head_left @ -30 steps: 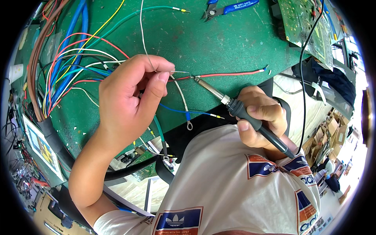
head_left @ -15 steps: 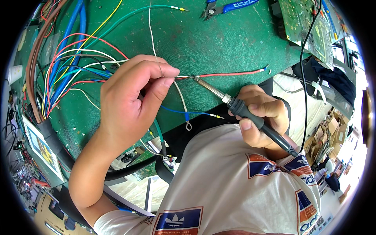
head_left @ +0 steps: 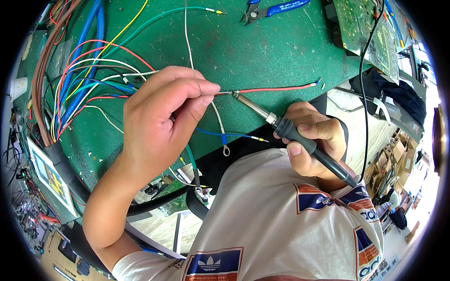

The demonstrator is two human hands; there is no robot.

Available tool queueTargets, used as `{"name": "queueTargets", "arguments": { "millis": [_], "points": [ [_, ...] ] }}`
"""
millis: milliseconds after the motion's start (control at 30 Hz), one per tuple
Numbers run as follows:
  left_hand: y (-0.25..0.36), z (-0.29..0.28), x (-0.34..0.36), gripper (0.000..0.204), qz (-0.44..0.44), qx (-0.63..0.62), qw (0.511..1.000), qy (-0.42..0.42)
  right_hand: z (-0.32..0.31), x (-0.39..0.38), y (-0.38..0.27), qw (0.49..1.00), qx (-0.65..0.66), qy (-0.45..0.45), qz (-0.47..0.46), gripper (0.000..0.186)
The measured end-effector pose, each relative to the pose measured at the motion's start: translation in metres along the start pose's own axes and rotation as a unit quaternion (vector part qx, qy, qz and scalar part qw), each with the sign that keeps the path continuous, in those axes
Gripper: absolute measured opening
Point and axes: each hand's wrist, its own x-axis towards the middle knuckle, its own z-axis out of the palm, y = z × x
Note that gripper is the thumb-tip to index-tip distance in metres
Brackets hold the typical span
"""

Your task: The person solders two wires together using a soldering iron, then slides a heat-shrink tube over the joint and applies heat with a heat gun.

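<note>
Between the thumb and fingers of my left hand is pinched a thin grey strand of solder wire, which comes down from the far edge. Its short end reaches the tip of a soldering iron. My right hand grips the iron's dark handle, with the tip pointing up and left. Right at the tip lies a red wire running rightward; the joint itself is too small to make out. Just below hang a white wire's ring terminal and a blue wire with a yellow ferrule.
A bundle of coloured wires and thick blue cables spreads over the green mat at left. Blue-handled cutters lie at the far side. Green circuit boards stand far right, and the iron's black cord runs past them.
My left hand has shifted slightly right, closer to the iron's tip, and the solder wire has moved along with it. My right hand and the iron have stayed nearly still.
</note>
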Motion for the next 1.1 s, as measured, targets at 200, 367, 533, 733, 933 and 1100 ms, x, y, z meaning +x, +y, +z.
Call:
{"name": "queueTargets", "arguments": {
  "millis": [200, 367, 533, 733, 933, 1100],
  "points": [
    [-0.0021, -0.0026, 0.0009, 0.011, 0.017, 0.007, 1.0, -0.014, -0.0054, 0.0037, -0.007, 0.997, -0.026, -0.071, 0.03, 0.027],
    [0.001, 0.0018, 0.003, 0.007, -0.035, -0.047, 0.997, 0.041, -0.0042, 0.0047, -0.0066, 0.997, -0.028, -0.071, 0.012, 0.028],
    [-0.0006, 0.0026, 0.0009, 0.005, -0.058, -0.073, 0.995, 0.045, 0.0026, 0.0039, -0.0027, 1.0, -0.015, -0.015, -0.019, 0.03],
    [-0.0015, 0.0032, 0.0001, 0.005, -0.058, -0.076, 0.994, 0.051, 0.0024, 0.0037, -0.0045, 1.0, -0.014, -0.015, -0.016, 0.029],
    [-0.002, 0.0028, -0.0002, 0.005, -0.06, -0.074, 0.994, 0.049, 0.0018, 0.0033, -0.0063, 0.999, -0.031, -0.011, -0.013, 0.029],
    [-0.0016, 0.0028, 0.0001, 0.005, -0.064, -0.084, 0.993, 0.049, 0.002, 0.0033, -0.0064, 1.0, -0.019, -0.005, -0.01, 0.029]
  ]
}}
